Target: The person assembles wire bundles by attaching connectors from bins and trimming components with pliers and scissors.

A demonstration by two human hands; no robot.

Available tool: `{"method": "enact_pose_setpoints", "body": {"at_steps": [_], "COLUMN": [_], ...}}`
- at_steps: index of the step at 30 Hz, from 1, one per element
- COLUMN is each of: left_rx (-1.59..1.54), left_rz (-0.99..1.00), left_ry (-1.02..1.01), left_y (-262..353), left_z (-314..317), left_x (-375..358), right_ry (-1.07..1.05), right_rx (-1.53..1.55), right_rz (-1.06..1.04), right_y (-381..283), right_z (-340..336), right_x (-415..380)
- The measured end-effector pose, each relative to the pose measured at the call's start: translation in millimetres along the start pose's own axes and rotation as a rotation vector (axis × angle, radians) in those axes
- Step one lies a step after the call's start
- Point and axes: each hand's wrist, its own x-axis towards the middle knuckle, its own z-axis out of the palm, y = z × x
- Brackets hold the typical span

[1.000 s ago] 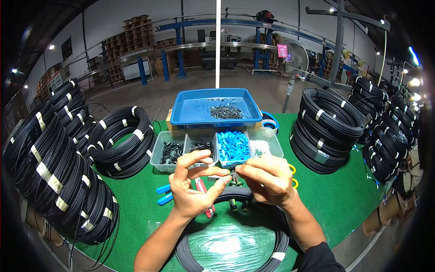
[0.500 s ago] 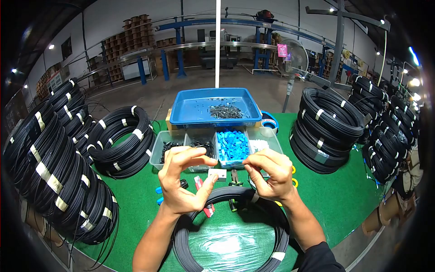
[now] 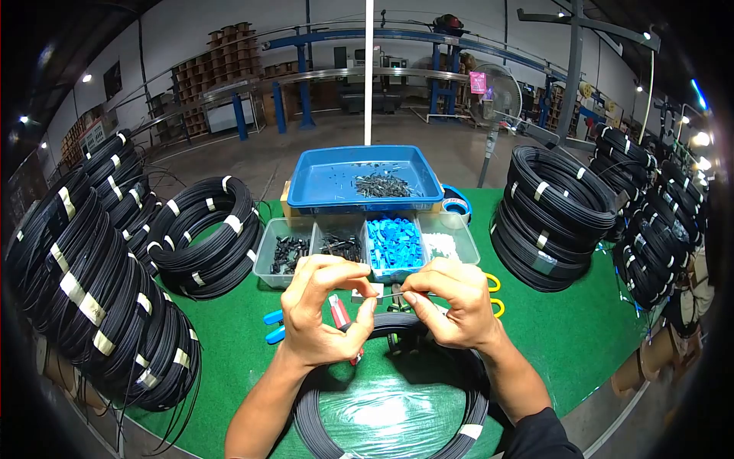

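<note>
A thin dark cable end (image 3: pixel 390 295) runs between the fingertips of my two hands, above the front of the parts box. My left hand (image 3: pixel 325 310) is curled, its fingertips and thumb closed near the left end of the cable. The right end lies in the pinch of my right hand (image 3: pixel 451 302). Below both hands a large black cable coil (image 3: pixel 312 413) with white tape bands lies on the green table. Just in front of the divided clear box (image 3: pixel 264 249), a small whitish block (image 3: pixel 358 297) is partly hidden by my left fingers.
Blue clips (image 3: pixel 394 243) fill one box compartment. Behind stands a blue tray (image 3: pixel 321 177) with dark scraps. Red-handled (image 3: pixel 339 312), blue-handled (image 3: pixel 274 326) and yellow-handled (image 3: pixel 497 307) tools lie around my hands. Coil stacks stand left (image 3: pixel 99 306) and right (image 3: pixel 554 222).
My hands have come closer together, and my left fingers have closed towards the thumb. The thin cable end between them now shows clearly.
</note>
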Motion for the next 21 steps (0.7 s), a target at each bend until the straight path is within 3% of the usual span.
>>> {"method": "enact_pose_setpoints", "body": {"at_steps": [3, 5, 10, 16, 21], "left_rx": [-0.028, -0.143, -0.187, -0.051, 0.037], "left_rz": [-0.006, -0.110, -0.107, 0.037, 0.158], "left_ry": [0.001, 0.172, 0.178, 0.081, 0.059], "left_y": [-2, -7, -9, 1, 1], "left_z": [1, 4, -5, 2, 6], "left_x": [-2, -6, -3, 1, 3], "right_ry": [-0.006, -0.004, -0.016, -0.109, -0.150], "right_rx": [-0.004, 0.007, 0.153, 0.382, 0.391], "right_rz": [0.033, 0.054, 0.242, 0.442, 0.464], "right_y": [0, 3, 5, 1, -1], "right_z": [0, -1, -1, -3, -4], "right_x": [-1, -1, -5, -6, -6]}}
